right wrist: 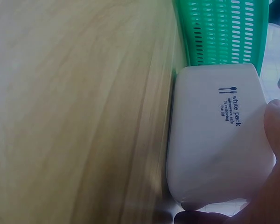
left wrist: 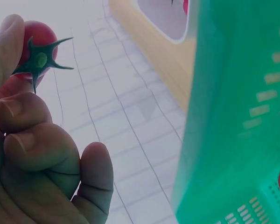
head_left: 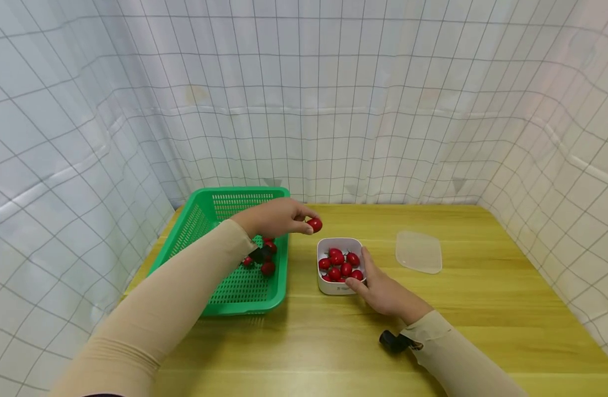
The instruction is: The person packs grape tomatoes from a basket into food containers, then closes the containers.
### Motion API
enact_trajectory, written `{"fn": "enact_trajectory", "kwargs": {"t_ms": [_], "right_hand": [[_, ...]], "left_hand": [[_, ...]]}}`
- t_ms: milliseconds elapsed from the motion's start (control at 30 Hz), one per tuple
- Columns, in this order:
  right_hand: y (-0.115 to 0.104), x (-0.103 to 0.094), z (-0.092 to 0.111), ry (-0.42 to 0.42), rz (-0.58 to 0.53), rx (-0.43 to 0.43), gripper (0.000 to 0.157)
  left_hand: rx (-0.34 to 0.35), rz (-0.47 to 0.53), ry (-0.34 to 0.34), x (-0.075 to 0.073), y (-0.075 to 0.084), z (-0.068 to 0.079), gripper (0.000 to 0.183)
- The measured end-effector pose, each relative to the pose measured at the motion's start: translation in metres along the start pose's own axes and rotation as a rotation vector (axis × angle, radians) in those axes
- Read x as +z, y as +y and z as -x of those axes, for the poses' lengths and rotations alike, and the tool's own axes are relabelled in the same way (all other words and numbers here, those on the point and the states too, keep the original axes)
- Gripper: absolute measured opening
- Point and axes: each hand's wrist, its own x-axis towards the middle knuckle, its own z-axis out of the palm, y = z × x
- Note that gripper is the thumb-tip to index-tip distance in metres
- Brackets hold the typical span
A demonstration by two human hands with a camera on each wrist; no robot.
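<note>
My left hand (head_left: 282, 216) pinches a red cherry tomato (head_left: 315, 224) between thumb and forefinger, up and to the left of a white plastic container (head_left: 339, 289). In the left wrist view the tomato (left wrist: 39, 35) shows its green, star-shaped calyx, and the other fingers are curled below it. Several cherry tomatoes (head_left: 345, 268) lie inside the container. My right hand (head_left: 385, 292) grips the container at its right front corner, thumb over the rim. Printed text marks the container's side (right wrist: 214, 149) in the right wrist view.
A green slotted basket (head_left: 282, 275) stands at the left, under my left forearm, with several tomatoes (head_left: 268, 268) in it. A translucent lid (head_left: 419, 252) lies flat on the wooden table (head_left: 482, 309) at the right. Grid-patterned white curtains (head_left: 328, 110) enclose the back and sides.
</note>
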Motion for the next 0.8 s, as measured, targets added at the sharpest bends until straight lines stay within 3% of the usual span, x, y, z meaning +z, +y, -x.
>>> {"fn": "enact_trajectory", "kwargs": {"t_ms": [367,800], "right_hand": [[0.001,-0.001,-0.002,-0.010,-0.015,0.004,0.100],[0.002,-0.001,-0.001,-0.001,0.001,-0.021,0.100]], "left_hand": [[0.077,-0.047,-0.049,0.010,0.019,-0.012,0.034],[0.085,-0.060,-0.103,0.020,0.027,-0.022,0.033]]}}
